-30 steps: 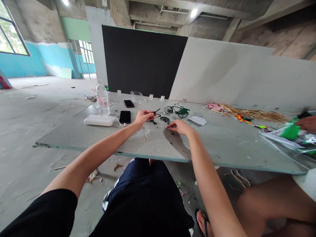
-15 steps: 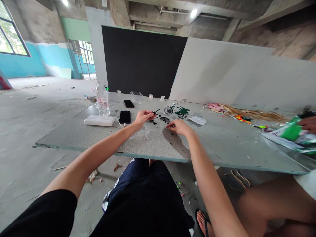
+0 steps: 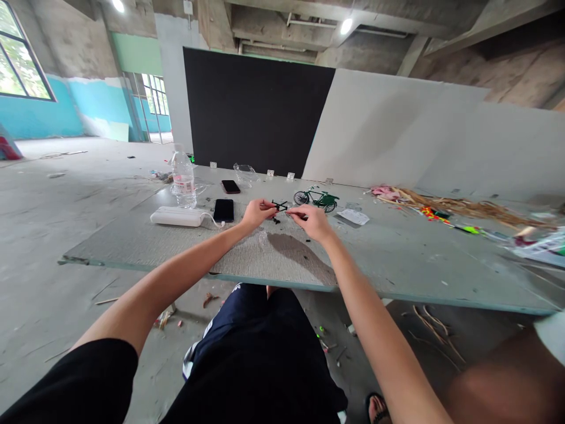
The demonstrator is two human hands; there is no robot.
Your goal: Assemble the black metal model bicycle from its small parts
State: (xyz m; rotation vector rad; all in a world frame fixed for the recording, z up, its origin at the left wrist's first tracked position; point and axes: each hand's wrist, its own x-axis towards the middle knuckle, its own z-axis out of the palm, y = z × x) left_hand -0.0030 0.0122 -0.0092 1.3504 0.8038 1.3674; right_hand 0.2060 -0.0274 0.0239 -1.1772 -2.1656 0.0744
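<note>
My left hand [image 3: 256, 214] pinches a small dark green model bicycle frame [image 3: 281, 205] just above the table. My right hand [image 3: 311, 219] is closed at the frame's right end, thumb and fingertips pressed together; whatever is between them is too small to make out. Beneath the frame lies a small black part [image 3: 276, 221]. An assembled green model bicycle [image 3: 324, 202] stands upright behind my right hand. The loose black wheel is largely hidden by that hand.
Left on the table [image 3: 132, 244] are a white power bank [image 3: 176, 216], a water bottle [image 3: 183, 179] and two phones, one being a black phone [image 3: 223, 210]. A paper slip [image 3: 353, 217] lies right of the bicycle. Dried strips [image 3: 468, 206] stretch along the back right; a person's knee shows lower right.
My right hand has lifted from the table and moved up and left to the frame in my left hand. At far right, the other person's hand and the green-and-white packet have left view.
</note>
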